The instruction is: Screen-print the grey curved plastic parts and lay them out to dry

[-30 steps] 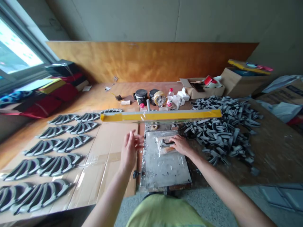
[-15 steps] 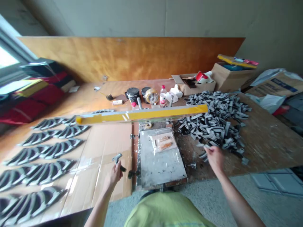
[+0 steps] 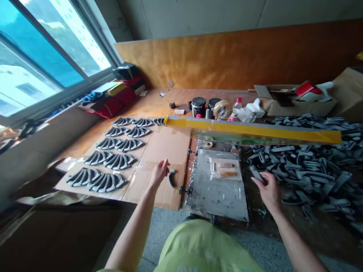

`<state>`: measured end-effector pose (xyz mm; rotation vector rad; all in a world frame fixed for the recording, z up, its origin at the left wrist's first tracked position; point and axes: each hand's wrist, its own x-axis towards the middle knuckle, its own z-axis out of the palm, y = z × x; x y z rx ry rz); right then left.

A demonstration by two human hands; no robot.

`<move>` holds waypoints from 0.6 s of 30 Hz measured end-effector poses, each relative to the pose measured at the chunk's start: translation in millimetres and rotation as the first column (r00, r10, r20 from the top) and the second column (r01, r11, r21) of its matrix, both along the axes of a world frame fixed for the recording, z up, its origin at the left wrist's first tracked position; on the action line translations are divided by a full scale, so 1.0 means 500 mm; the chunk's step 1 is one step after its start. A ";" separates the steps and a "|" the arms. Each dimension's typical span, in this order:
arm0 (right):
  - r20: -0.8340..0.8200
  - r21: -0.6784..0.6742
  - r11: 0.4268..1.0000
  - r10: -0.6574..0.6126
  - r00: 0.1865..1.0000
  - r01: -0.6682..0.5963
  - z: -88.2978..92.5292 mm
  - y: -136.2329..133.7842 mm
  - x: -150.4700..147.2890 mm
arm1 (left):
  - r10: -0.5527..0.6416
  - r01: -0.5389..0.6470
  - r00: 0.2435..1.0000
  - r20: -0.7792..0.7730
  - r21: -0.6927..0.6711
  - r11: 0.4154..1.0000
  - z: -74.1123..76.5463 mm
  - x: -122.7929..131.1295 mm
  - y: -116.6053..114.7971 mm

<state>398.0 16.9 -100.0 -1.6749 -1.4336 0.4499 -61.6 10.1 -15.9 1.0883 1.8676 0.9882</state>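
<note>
My left hand (image 3: 160,173) is over the cardboard sheet (image 3: 151,190), fingers partly apart and with nothing visible in them. Just right of its fingertips lies a small curved grey and black handle-like piece (image 3: 171,178). My right hand (image 3: 270,190) pinches another grey piece (image 3: 256,173) between thumb and fingers, at the left edge of a large heap of similar pieces (image 3: 304,170). Between my hands lies a grey flat plate (image 3: 218,200), with a small pad holding two orange-brown strips (image 3: 227,173) on it.
Rows of fanned pieces (image 3: 115,160) cover the cardboard's left part. A yellow-taped bar (image 3: 255,128) spans above the plate's far end. Behind it stand black tubs (image 3: 198,107), a tape roll (image 3: 222,109) and a bottle (image 3: 237,104). An open carton (image 3: 300,107) sits at back right.
The view has swung left. The curved piece formerly in my left hand now lies on the cardboard. My right hand has come left from the heap with a piece in it.
</note>
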 end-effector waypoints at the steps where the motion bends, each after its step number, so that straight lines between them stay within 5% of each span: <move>1: 0.045 0.007 0.991 0.134 0.990 -0.134 0.021 0.018 -0.040 | 0.004 -0.006 0.999 0.037 0.057 0.998 0.033 0.011 0.021; 4: 0.236 -0.027 0.875 0.475 0.848 -0.483 0.060 0.070 -0.141 | -0.063 -0.025 0.969 0.237 0.350 0.936 0.141 0.062 0.081; 8: 0.373 -0.093 0.759 0.627 0.684 -0.645 0.058 0.108 -0.193 | -0.212 -0.020 0.905 0.369 0.535 0.844 0.236 0.133 0.121; 14: 0.441 -0.133 0.765 0.615 0.654 -0.630 0.041 0.084 -0.190 | -0.162 -0.033 0.928 0.337 0.505 0.862 0.236 0.166 0.108; 18: 0.354 -0.152 0.852 0.521 0.777 -0.502 0.074 0.083 -0.133 | -0.114 -0.031 0.937 0.329 0.404 0.914 0.201 0.147 0.032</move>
